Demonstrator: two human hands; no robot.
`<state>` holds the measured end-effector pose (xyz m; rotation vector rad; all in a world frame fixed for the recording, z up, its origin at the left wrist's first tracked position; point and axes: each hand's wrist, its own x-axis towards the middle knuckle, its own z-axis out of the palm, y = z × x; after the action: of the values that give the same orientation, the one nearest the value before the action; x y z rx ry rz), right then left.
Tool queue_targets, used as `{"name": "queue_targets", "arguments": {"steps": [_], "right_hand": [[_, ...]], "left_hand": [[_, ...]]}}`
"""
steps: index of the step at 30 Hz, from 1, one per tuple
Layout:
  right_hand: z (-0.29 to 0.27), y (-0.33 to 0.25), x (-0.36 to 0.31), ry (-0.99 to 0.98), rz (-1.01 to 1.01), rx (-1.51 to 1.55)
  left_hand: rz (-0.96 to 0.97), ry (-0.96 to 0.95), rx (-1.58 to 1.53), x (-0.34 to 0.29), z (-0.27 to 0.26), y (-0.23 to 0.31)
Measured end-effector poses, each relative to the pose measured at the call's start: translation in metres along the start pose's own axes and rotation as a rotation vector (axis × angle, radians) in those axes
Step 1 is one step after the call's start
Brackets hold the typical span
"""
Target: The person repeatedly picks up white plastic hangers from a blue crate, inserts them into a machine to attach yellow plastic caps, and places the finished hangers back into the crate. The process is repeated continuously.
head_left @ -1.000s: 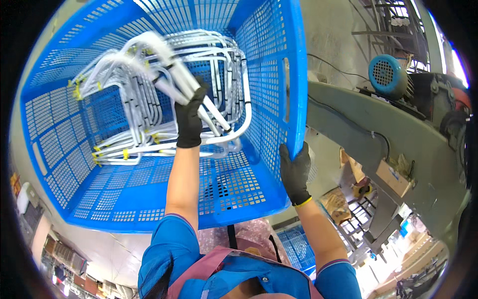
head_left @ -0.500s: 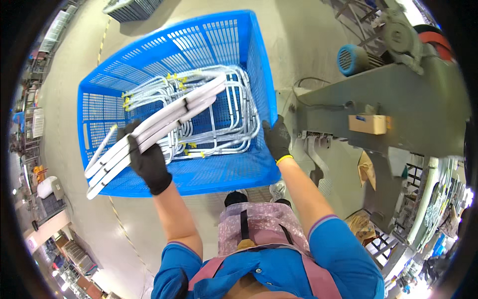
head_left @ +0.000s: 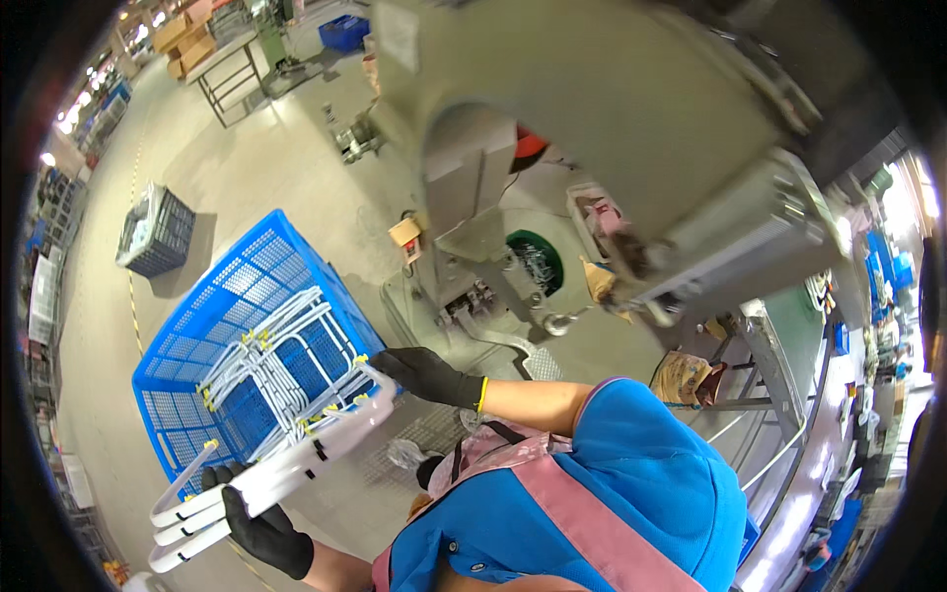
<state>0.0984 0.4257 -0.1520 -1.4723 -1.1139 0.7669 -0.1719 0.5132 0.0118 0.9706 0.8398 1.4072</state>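
My left hand (head_left: 264,533), in a black glove, is closed round a bundle of white bent tubes (head_left: 286,474). Dark bands mark the tubes, and a yellow tip shows on one. They slant over the near side of a blue plastic basket (head_left: 212,301). More white tube frames (head_left: 281,380) with yellow ends lie inside it. My right hand (head_left: 429,378), also black-gloved, has its fingers on the basket's rim at the right, close to the bundle's upper end. Its fingertips are partly hidden there.
A large grey-green machine (head_left: 592,109) stands to the right of the basket, with a foot pedal (head_left: 541,363) low down. A green round bin (head_left: 534,261) of small metal parts is under it. A grey crate (head_left: 158,232) sits beyond the basket.
My view has swung to the right, so the machine now fills more of it. The basket appears lower and farther left. My left hand still holds the tubes, now over the basket's near side.
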Motion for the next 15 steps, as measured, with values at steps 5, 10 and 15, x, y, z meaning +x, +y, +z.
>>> {"name": "queue_targets", "arguments": {"steps": [5,10,15], "right_hand": [[-0.040,-0.074,-0.031,-0.005,-0.259,-0.015],[-0.021,-0.122,-0.114,-0.909,-0.279,0.424],[-0.021,-0.157,-0.203,-0.944,0.461,1.177]], "left_hand": [[0.144,-0.221,0.217,-0.068,0.019,0.029],[-0.116,-0.547,-0.106,-0.112,0.036,0.026],[-0.263,-0.536,-0.083,-0.161,0.042,0.022]]}}
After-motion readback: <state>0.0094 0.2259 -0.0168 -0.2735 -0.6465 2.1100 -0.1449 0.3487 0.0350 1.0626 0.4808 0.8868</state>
